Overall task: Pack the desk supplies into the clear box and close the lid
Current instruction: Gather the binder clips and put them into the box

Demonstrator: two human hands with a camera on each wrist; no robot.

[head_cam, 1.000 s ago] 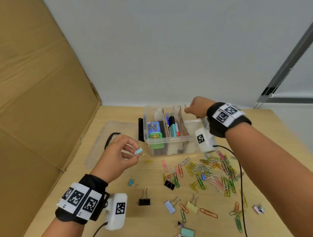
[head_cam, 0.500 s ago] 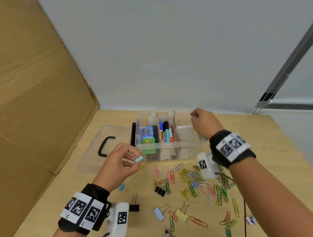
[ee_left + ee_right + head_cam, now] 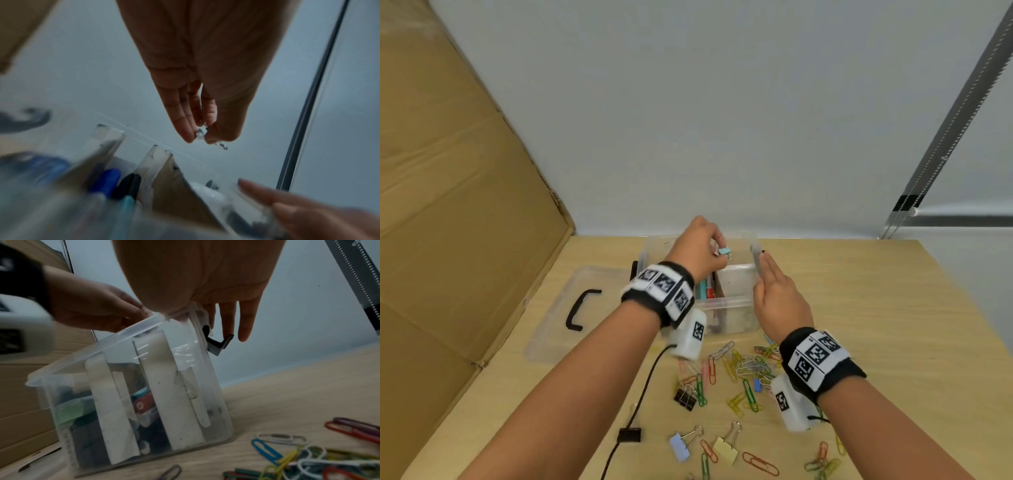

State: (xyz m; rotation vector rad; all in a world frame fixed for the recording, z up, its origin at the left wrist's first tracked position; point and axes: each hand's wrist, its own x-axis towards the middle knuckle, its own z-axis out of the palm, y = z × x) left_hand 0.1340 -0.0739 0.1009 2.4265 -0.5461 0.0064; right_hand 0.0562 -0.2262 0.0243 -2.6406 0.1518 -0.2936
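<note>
The clear box (image 3: 726, 302) stands open on the wooden table, with markers (image 3: 107, 180) and other supplies between its dividers. My left hand (image 3: 719, 255) hovers over the box's right compartment and pinches a small light-blue binder clip (image 3: 725, 252) between thumb and fingers; the left wrist view shows the clip (image 3: 202, 134) at the fingertips. My right hand (image 3: 763, 274) lies flat against the box's right wall, fingers straight, near the black latch (image 3: 216, 342). The clear lid (image 3: 551, 329) with its black handle (image 3: 582, 310) lies left of the box.
Many coloured paper clips (image 3: 750, 370) lie scattered in front of the box. Loose binder clips sit nearer me: black (image 3: 629, 435), pale blue (image 3: 679, 443), yellow (image 3: 726, 448). A cardboard sheet (image 3: 448, 205) leans along the left edge. A wall stands just behind the box.
My left hand carried the light-blue binder clip from in front of the lid up over the box. My right hand drew back from the far rim to the box's right wall.
</note>
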